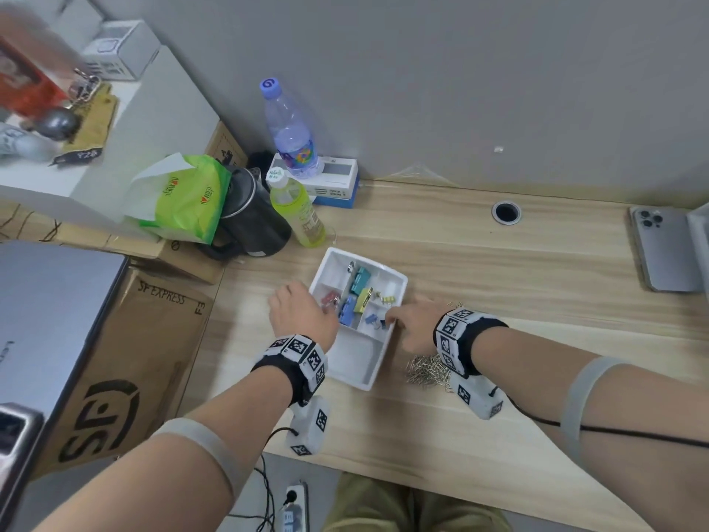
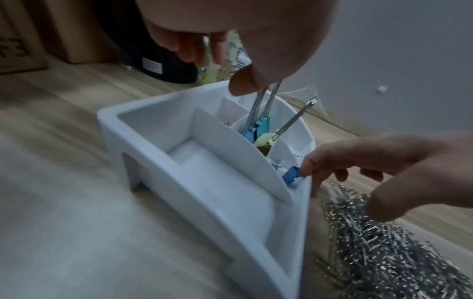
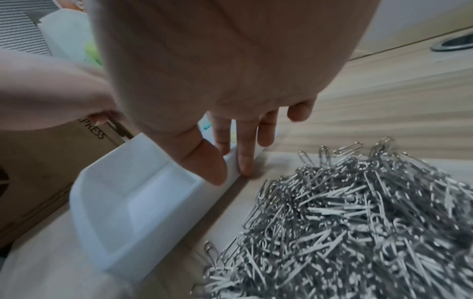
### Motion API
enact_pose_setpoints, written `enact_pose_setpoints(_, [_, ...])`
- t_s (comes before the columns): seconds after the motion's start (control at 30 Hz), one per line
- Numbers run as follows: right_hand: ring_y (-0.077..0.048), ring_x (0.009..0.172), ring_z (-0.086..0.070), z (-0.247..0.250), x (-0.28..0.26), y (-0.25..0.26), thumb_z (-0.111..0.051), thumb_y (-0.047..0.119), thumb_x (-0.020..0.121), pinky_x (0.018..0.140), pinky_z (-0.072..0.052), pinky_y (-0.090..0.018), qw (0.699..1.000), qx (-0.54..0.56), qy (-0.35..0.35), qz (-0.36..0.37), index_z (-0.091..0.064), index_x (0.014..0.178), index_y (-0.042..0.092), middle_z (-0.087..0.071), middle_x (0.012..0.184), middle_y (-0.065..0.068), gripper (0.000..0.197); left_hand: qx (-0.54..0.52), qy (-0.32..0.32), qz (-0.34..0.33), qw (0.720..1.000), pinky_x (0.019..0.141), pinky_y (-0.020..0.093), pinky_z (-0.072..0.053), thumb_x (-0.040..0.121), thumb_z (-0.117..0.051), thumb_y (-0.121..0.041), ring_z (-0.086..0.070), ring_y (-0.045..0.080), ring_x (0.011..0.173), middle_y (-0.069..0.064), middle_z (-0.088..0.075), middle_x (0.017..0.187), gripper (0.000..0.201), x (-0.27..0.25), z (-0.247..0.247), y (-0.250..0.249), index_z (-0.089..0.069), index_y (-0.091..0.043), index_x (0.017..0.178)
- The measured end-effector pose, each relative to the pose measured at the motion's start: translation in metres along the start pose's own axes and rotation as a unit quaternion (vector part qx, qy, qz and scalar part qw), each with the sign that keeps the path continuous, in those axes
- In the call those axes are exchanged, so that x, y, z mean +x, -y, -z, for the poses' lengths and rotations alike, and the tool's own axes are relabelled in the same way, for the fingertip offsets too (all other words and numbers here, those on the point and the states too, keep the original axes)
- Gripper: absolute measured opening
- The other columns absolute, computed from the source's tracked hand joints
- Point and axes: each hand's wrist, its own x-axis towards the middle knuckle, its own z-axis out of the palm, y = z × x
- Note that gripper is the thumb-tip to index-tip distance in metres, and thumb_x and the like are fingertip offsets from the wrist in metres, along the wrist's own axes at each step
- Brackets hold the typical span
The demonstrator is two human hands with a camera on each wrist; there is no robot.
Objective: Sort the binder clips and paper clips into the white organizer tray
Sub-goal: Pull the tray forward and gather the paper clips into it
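1. Head view: bright, even, soft indoor light; only faint shadows under the hands (image 1: pixel 303 316) on the worktop (image 1: pixel 498 263).
2. Its top-left corner is smeared by blur, and straight edges bow outwards.
3. Left wrist view: dimmer, bluish, noisy; the tray (image 2: pixel 163 153) is softly blurred.
4. Right wrist view: the paper clips (image 3: pixel 358 222) glint and streak with motion blur; the near palm is out of focus.

"SF EXPRESS" and large "SF" logo on cardboard box (image 1: pixel 126 362), "6" on purple bottle cap (image 1: pixel 269 85)
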Motion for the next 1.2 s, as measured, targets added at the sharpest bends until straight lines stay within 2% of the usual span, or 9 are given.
enact_pose_setpoints(0.1, [-0.02,0.121,-0.053,-0.006,-0.006,-0.005,-0.054,0.024,0.074,0.115,-0.025,-0.052,0.999,0.027,-0.017,0.016,-0.049,0.134,0.037,-0.058,0.133,0.007,0.062,0.047,0.061,0.079,0.994,0.093,0.04,-0.041,0.08,-0.066,-0.037,-0.049,0.032,0.111,0.013,-0.053,0.118,0.051,-0.009,0.0,0.015,-0.047,-0.005,0.114])
enact_pose_setpoints(0.2, [-0.023,0.123,-0.05,-0.009,-0.011,-0.018,-0.059,0.026,0.078,0.103,-0.043,-0.042,0.992,0.068,-0.106,-0.012,-0.043,0.14,0.034,-0.052,0.137,0.0,0.064,0.024,0.137,0.136,0.981,0.093,0.042,-0.045,0.083,-0.061,-0.03,-0.055,0.034,0.109,0.013,-0.056,0.118,0.048,-0.014,-0.002,0.025,-0.04,-0.006,0.118])
enact_pose_setpoints(0.27, [-0.023,0.119,-0.047,-0.014,-0.013,-0.032,-0.066,0.03,0.078,0.091,-0.047,-0.037,0.984,0.062,-0.153,-0.071,-0.039,0.139,0.031,-0.047,0.134,-0.003,0.067,0.015,0.181,0.139,0.973,0.095,0.043,-0.045,0.086,-0.054,-0.024,-0.057,0.036,0.103,0.012,-0.058,0.11,0.042,-0.016,-0.002,0.026,-0.034,-0.007,0.12])
enact_pose_setpoints(0.37, [-0.025,0.123,-0.035,-0.022,-0.02,-0.054,-0.077,0.039,0.065,0.09,-0.049,-0.04,0.978,0.029,-0.148,-0.146,-0.036,0.136,0.027,-0.035,0.136,-0.006,0.083,0.062,0.219,0.101,0.968,0.098,0.042,-0.043,0.088,-0.045,-0.015,-0.057,0.032,0.099,0.01,-0.061,0.107,0.032,-0.019,0.0,0.025,-0.036,-0.009,0.119])
enact_pose_setpoints(0.53, [-0.028,0.128,-0.031,-0.045,-0.028,-0.069,-0.087,0.056,0.041,0.088,-0.053,-0.047,0.979,0.033,-0.1,-0.177,-0.026,0.143,0.034,-0.029,0.139,-0.008,0.121,0.05,0.261,0.051,0.963,0.068,0.032,-0.047,0.089,-0.044,-0.008,-0.055,0.024,0.078,0.005,-0.052,0.09,0.033,-0.021,-0.004,0.028,-0.043,-0.004,0.122])
enact_pose_setpoints(0.7, [-0.032,0.136,-0.024,-0.066,-0.025,-0.065,-0.088,0.061,0.037,0.092,-0.05,-0.052,0.979,0.022,-0.113,-0.166,-0.019,0.146,0.038,-0.018,0.149,-0.009,0.131,0.001,0.281,0.015,0.96,0.059,0.03,-0.042,0.09,-0.044,-0.01,-0.051,0.019,0.071,0.009,-0.053,0.096,0.03,-0.027,-0.014,0.024,-0.041,-0.004,0.119])
enact_pose_setpoints(1.0, [-0.027,0.129,-0.027,-0.075,-0.015,-0.067,-0.081,0.038,0.055,0.085,-0.055,-0.04,0.978,0.063,-0.161,-0.116,-0.034,0.14,0.037,-0.028,0.14,-0.005,0.097,-0.044,0.262,-0.01,0.964,0.052,0.028,-0.035,0.092,-0.047,-0.016,-0.047,0.018,0.064,0.003,-0.048,0.078,0.017,-0.036,-0.025,0.018,-0.038,-0.007,0.104])
enact_pose_setpoints(1.07, [-0.026,0.13,-0.027,-0.074,-0.016,-0.067,-0.081,0.037,0.054,0.084,-0.055,-0.04,0.979,0.068,-0.154,-0.115,-0.03,0.141,0.039,-0.027,0.141,-0.005,0.101,-0.049,0.255,-0.01,0.966,0.051,0.028,-0.033,0.092,-0.048,-0.016,-0.046,0.016,0.063,0.003,-0.047,0.079,0.015,-0.037,-0.026,0.017,-0.036,-0.009,0.099])
enact_pose_setpoints(1.2, [-0.027,0.128,-0.029,-0.075,-0.019,-0.067,-0.083,0.056,0.042,0.089,-0.052,-0.045,0.983,0.053,-0.14,-0.104,-0.017,0.145,0.041,-0.026,0.139,-0.005,0.124,-0.055,0.252,-0.007,0.966,0.052,0.028,-0.033,0.092,-0.049,-0.017,-0.043,0.016,0.062,0.003,-0.047,0.078,0.015,-0.037,-0.026,0.016,-0.037,-0.009,0.094])
